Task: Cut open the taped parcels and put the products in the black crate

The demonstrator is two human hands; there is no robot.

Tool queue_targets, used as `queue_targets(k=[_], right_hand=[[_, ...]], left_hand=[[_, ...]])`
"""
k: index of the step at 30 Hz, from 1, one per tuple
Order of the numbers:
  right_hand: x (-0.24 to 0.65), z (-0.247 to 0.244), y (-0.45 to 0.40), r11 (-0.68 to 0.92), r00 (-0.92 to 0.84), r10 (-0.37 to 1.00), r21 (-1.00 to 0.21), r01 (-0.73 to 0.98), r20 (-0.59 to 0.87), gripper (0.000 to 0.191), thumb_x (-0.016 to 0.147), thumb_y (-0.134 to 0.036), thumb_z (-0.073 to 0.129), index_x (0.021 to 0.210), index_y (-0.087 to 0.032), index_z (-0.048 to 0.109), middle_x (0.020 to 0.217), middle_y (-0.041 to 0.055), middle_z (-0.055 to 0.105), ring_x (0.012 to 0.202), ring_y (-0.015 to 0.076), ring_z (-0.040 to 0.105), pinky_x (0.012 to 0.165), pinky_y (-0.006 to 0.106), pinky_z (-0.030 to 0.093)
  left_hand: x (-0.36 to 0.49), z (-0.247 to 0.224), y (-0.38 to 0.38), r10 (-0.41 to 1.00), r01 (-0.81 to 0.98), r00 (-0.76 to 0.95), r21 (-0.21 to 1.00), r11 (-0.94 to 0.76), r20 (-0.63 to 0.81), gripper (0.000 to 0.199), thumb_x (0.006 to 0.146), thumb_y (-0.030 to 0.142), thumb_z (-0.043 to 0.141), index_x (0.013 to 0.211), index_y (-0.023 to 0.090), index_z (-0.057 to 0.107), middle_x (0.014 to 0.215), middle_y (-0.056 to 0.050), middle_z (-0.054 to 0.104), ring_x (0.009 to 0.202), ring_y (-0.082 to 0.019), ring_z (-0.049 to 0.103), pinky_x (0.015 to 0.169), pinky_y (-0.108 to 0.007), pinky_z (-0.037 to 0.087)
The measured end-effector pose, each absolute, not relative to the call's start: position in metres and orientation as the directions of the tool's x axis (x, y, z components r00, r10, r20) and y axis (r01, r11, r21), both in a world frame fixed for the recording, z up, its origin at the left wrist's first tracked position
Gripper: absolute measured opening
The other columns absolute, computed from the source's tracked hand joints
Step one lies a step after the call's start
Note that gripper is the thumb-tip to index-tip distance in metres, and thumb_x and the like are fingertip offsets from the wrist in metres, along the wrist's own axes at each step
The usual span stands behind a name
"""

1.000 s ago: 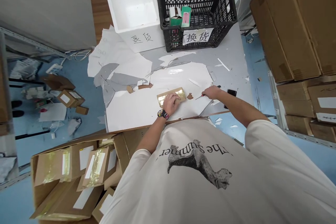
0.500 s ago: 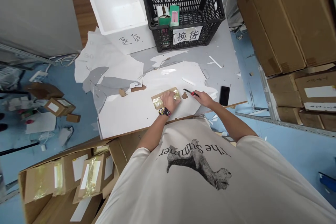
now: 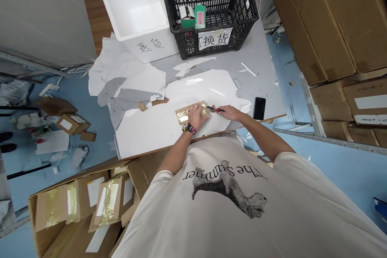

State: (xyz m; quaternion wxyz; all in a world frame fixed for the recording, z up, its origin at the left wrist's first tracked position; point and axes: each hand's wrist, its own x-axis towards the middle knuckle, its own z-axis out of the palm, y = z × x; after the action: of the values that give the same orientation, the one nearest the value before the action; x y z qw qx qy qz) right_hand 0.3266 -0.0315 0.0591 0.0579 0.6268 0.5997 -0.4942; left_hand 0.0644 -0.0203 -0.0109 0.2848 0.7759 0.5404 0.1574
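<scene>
A small cardboard box wrapped in shiny yellowish tape lies on the white-covered tabletop. My left hand, with a watch at the wrist, grips the box from above, its fingers curled over the top. In my right hand is a red and black utility knife, the fingers closed round its handle. The blade points left and reaches the right end of the box, near its upper edge. Whether the tip has gone into the tape is too small to tell.
A black phone lies right of my right hand. Behind stand a white bin and a black crate with small green boxes. Torn paper covers the table's left. Taped parcels fill a large carton below; stacked cartons stand right.
My right hand has moved slightly left with the utility knife, bringing the blade from beside the box to its right end. My left hand stays on the box.
</scene>
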Motion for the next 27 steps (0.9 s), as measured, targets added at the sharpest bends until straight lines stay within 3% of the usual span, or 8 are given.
queue_targets(k=[4,10,17,23,27], right_hand=[[0.319,0.054,-0.036,-0.324,-0.148,0.687,-0.482,0.814,-0.712,0.02,0.11,-0.036,0.059,0.102,-0.023,0.073,0.088,0.0047,0.075,0.079,0.0223,0.067,0.071,0.031,0.043],[0.304,0.052,-0.049,-0.496,-0.083,0.615,-0.467,0.732,-0.784,0.015,0.11,-0.033,0.059,0.111,-0.023,0.071,0.082,0.0031,0.073,0.066,0.0208,0.066,0.068,0.03,0.046],[0.296,0.048,-0.066,-0.612,-0.051,0.611,-0.513,0.602,-0.79,0.015,0.11,-0.036,0.059,0.107,-0.024,0.067,0.072,-0.0017,0.065,0.059,0.0181,0.059,0.063,0.029,0.048],[0.302,0.046,-0.082,-0.655,-0.062,0.604,-0.54,0.529,-0.795,0.018,0.108,-0.039,0.066,0.099,-0.024,0.065,0.066,-0.0056,0.056,0.056,0.0143,0.053,0.056,0.024,0.042],[0.298,0.044,-0.086,-0.695,-0.027,0.632,-0.581,0.423,-0.775,0.019,0.111,-0.039,0.064,0.1,-0.024,0.064,0.067,-0.0055,0.057,0.054,0.0132,0.052,0.055,0.024,0.044]], left_hand=[[0.064,-0.013,-0.02,0.931,0.746,0.36,0.617,-0.249,-0.059,0.036,0.09,0.051,0.093,0.108,0.028,0.073,0.123,-0.013,0.075,0.119,-0.039,0.065,0.109,-0.061,0.045],[0.064,-0.01,-0.019,0.929,0.756,0.358,0.612,-0.231,-0.091,0.038,0.086,0.047,0.096,0.105,0.027,0.071,0.123,-0.014,0.074,0.122,-0.04,0.066,0.11,-0.062,0.045],[0.062,-0.013,-0.02,0.928,0.751,0.368,0.608,-0.259,-0.059,0.039,0.085,0.047,0.098,0.104,0.027,0.07,0.12,-0.013,0.075,0.12,-0.04,0.066,0.108,-0.062,0.046],[0.057,-0.014,-0.017,0.913,0.763,0.397,0.587,-0.272,-0.092,0.036,0.092,0.049,0.093,0.109,0.026,0.07,0.122,-0.015,0.075,0.124,-0.04,0.066,0.107,-0.061,0.046],[0.053,-0.013,-0.015,0.897,0.739,0.433,0.604,-0.299,-0.085,0.025,0.1,0.045,0.083,0.112,0.027,0.071,0.123,-0.014,0.075,0.124,-0.039,0.066,0.109,-0.059,0.046]])
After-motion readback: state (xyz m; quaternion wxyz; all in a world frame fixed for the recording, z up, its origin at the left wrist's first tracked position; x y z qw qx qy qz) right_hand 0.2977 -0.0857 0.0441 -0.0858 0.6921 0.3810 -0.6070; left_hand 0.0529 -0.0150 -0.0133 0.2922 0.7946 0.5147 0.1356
